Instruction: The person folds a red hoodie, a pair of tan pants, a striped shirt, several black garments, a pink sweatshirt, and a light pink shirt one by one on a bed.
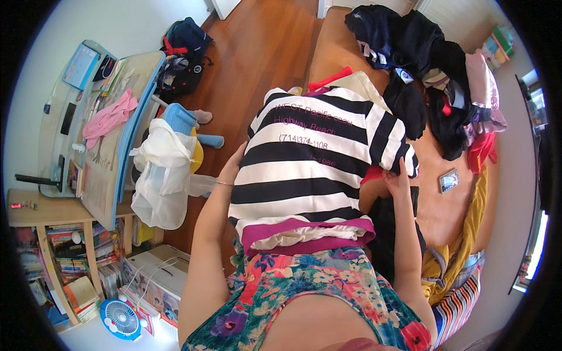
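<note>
A black-and-white striped short-sleeved sweatshirt (298, 184) is spread in front of my body, its printed writing facing up. Its purple hem band (307, 234) lies nearest me, gaping to show pale lining. My left hand (235, 161) grips the left side edge, the fingers partly hidden behind the cloth. At the other side my right hand (397, 180) has hold of the sleeve's cuff (409, 164), thumb on top. Beneath and beyond the shirt, red cloth (330, 79) and a cream garment (364, 85) show. Black cloth (388, 223) lies under my right forearm.
Dark clothes (412, 39) are heaped on the orange-brown bed surface (428, 199). A phone (449, 181) and mustard cloth (472, 219) lie to the right. Leftward are a white plastic bag (162, 193) on a blue chair (180, 119), a tilted desk (99, 180), bookshelves (88, 250) and a fan (120, 319).
</note>
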The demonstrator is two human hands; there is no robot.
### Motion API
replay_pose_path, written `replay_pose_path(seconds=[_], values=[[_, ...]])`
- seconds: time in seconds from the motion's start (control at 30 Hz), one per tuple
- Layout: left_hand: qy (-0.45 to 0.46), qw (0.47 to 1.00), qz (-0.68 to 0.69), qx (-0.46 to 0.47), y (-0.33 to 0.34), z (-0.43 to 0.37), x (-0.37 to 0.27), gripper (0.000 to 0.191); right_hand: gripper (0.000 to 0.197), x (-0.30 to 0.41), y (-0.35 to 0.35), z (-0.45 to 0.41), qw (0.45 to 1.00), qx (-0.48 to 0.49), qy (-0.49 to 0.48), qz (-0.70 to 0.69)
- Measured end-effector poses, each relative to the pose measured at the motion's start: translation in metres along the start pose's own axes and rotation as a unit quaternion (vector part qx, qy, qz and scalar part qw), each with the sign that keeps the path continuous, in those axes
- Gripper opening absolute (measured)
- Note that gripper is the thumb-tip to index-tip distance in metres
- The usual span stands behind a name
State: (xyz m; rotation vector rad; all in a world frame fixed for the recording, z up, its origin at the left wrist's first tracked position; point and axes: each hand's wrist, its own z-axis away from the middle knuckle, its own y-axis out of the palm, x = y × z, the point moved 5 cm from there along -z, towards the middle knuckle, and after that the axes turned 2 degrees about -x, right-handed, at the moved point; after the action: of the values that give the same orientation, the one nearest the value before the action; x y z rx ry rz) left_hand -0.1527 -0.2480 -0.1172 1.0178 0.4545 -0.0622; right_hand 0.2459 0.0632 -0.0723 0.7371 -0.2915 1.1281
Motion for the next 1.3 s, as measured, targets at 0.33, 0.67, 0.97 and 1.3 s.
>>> replay_pose_path(seconds=[0.33,0.67,0.97,1.3], values=[[0.302,0.922,-0.188,-0.154,-0.048,-0.016,-0.063,0.024,0.035,0.075,0.082,0.043,0.964,0.108,-0.241,0.042],[0.360,0.929,0.030,-0.082,0.072,0.059,-0.140,0.038,0.068,-0.082,0.242,0.170,0.425,0.367,-0.457,0.689],[0.497,0.859,0.020,-0.123,0.125,0.082,-0.156,0.032,0.073,-0.123,0.228,0.162,0.356,0.373,-0.475,0.713],[0.325,0.296,-0.896,0.067,0.230,0.049,0.003,0.041,0.039,-0.114,0.179,0.115,0.392,0.389,-0.375,0.744]])
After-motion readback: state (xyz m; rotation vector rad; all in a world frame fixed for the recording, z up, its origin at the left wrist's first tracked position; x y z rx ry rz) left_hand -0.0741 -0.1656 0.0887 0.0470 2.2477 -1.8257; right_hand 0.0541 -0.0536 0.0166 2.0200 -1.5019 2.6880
